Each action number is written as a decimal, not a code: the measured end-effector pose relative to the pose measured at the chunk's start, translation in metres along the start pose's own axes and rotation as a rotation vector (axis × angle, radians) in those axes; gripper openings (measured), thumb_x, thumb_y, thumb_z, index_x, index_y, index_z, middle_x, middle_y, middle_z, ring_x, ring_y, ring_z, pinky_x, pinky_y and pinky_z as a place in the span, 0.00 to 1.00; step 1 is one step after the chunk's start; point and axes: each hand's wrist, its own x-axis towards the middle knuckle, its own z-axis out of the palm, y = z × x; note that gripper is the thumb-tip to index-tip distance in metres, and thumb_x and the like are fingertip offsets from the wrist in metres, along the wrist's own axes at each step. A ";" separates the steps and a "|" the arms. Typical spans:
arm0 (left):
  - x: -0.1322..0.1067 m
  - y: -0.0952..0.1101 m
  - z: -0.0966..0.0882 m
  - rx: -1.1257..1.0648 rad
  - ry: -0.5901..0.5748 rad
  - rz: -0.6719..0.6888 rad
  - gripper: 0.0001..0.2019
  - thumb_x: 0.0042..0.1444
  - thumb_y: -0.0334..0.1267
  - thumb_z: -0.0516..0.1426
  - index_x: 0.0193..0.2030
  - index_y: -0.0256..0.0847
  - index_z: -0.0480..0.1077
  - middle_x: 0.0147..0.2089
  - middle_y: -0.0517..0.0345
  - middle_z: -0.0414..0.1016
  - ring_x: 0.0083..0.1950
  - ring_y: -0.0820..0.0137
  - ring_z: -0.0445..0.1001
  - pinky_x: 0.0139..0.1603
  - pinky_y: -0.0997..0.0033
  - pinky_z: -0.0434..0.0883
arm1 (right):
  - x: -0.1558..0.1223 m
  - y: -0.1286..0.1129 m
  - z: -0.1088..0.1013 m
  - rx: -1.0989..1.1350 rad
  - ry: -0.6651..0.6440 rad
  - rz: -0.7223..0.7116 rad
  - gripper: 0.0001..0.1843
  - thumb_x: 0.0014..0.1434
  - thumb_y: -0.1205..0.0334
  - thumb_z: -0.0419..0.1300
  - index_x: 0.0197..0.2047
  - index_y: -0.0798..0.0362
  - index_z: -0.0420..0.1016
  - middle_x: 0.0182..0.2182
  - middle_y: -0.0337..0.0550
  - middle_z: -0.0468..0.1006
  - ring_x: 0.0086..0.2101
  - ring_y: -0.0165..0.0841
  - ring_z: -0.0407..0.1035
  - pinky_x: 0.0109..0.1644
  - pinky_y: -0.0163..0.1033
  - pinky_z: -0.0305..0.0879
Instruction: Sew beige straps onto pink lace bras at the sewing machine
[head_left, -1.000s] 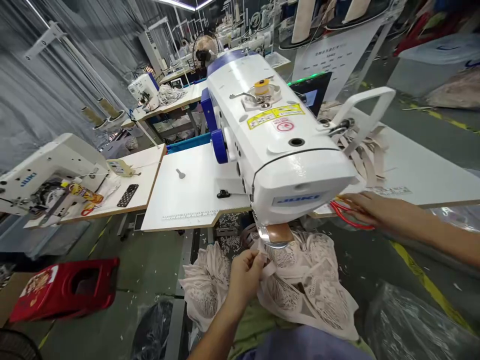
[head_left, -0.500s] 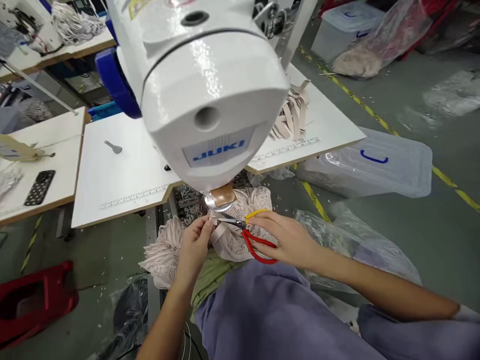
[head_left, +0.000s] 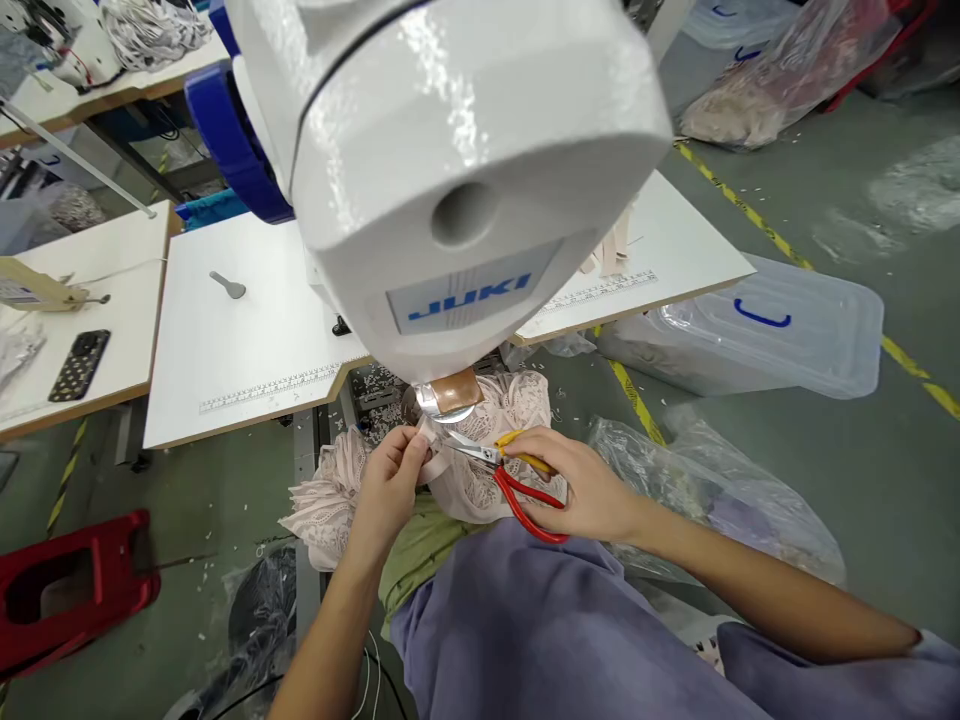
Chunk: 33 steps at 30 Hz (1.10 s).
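Between the thumb and fingers of my left hand [head_left: 391,478] is pinched the edge of a pale pink lace garment piece [head_left: 480,490]. My right hand [head_left: 592,483] grips scissors [head_left: 529,492] with one red and one yellow handle. Their blades are slightly apart and point left, the tips close to the fabric by my left fingertips. Just above my hands is the lower end of a white sewing machine [head_left: 480,240], with a brown-covered part [head_left: 452,392] beneath its head. More gathered pale pink lace [head_left: 330,495] hangs to the left of my left hand.
A white sewing table [head_left: 247,340] with a printed ruler extends on both sides of the machine. Pale strips [head_left: 613,250] lie on its right part. A lidded clear bin [head_left: 780,330] and a plastic bag [head_left: 720,500] are at the right, a red stool [head_left: 82,590] at the lower left.
The scissors have moved slightly right and down, away from my left fingertips, and their handles have spread wider. The machine head looks larger as the view shifts. My left hand keeps its pinch.
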 end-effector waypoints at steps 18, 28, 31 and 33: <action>0.006 -0.006 0.000 -0.024 0.061 0.013 0.14 0.63 0.49 0.56 0.35 0.40 0.71 0.28 0.63 0.70 0.28 0.76 0.64 0.30 0.77 0.62 | 0.007 0.004 -0.001 -0.013 -0.033 0.074 0.18 0.63 0.53 0.60 0.55 0.44 0.75 0.42 0.44 0.82 0.33 0.35 0.76 0.37 0.41 0.73; 0.006 -0.005 -0.016 0.461 0.143 0.212 0.15 0.63 0.45 0.54 0.51 0.41 0.72 0.40 0.50 0.82 0.43 0.62 0.80 0.40 0.68 0.73 | 0.065 0.066 -0.086 -0.390 0.188 0.301 0.21 0.62 0.48 0.59 0.51 0.53 0.77 0.37 0.49 0.81 0.32 0.41 0.75 0.34 0.47 0.72; 0.010 0.007 -0.023 0.330 -0.100 0.099 0.15 0.65 0.46 0.51 0.51 0.42 0.72 0.44 0.50 0.82 0.45 0.62 0.80 0.44 0.65 0.75 | 0.111 0.085 -0.115 -0.474 0.263 0.253 0.22 0.63 0.53 0.57 0.54 0.59 0.75 0.44 0.53 0.79 0.43 0.45 0.74 0.47 0.50 0.70; 0.013 0.013 -0.029 0.284 -0.241 0.073 0.16 0.66 0.46 0.51 0.55 0.44 0.69 0.48 0.51 0.82 0.46 0.63 0.80 0.47 0.64 0.75 | 0.127 0.088 -0.123 -0.471 0.266 0.193 0.20 0.63 0.57 0.58 0.54 0.59 0.74 0.49 0.54 0.77 0.52 0.48 0.70 0.57 0.52 0.66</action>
